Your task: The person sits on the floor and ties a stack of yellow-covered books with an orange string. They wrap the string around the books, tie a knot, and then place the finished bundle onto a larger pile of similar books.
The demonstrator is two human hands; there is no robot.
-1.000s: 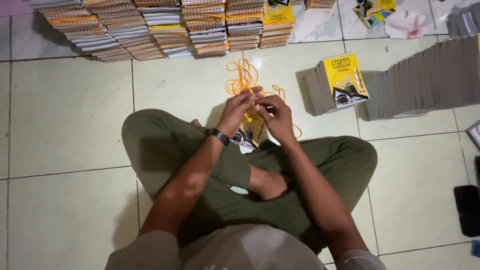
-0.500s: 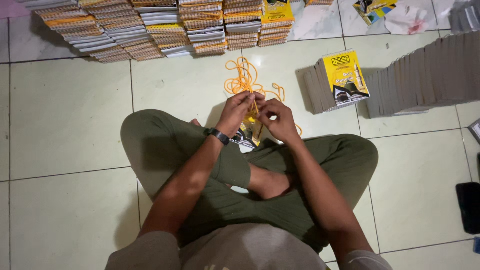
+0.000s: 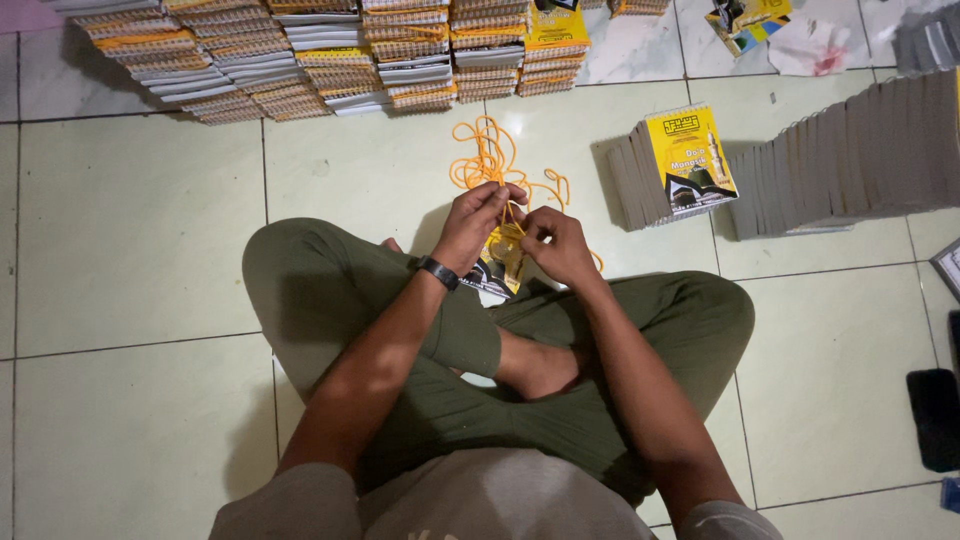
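Here, one person sits cross-legged on a pale tiled floor (image 3: 130, 240), both hands raised just past the knees. The left hand (image 3: 480, 218) has its fingers closed around an orange cord (image 3: 490, 160), pinching it where it meets a small yellow-and-black booklet (image 3: 503, 265) that sits between the two hands, above the shins. The right hand (image 3: 560, 245) is also closed, its fingers gripping the same cord at the top edge of the booklet, just beside the left hand. One black wristband (image 3: 438, 272) circles the left wrist.

The loose orange cords lie in one tangled heap on the floor just beyond the hands; the single strands cannot be counted. Behind that, along the top edge of the view, a row of about six leaning stacks of bundled booklets (image 3: 300, 60) stands side by side, and how many booklets each stack has cannot be told. To the right, one short stack with a yellow cover on top (image 3: 688, 160) stands near a long grey row of booklets set on edge (image 3: 850, 150). At the far right edge, one dark flat object (image 3: 935, 415) lies on the tiles, well apart from the hands
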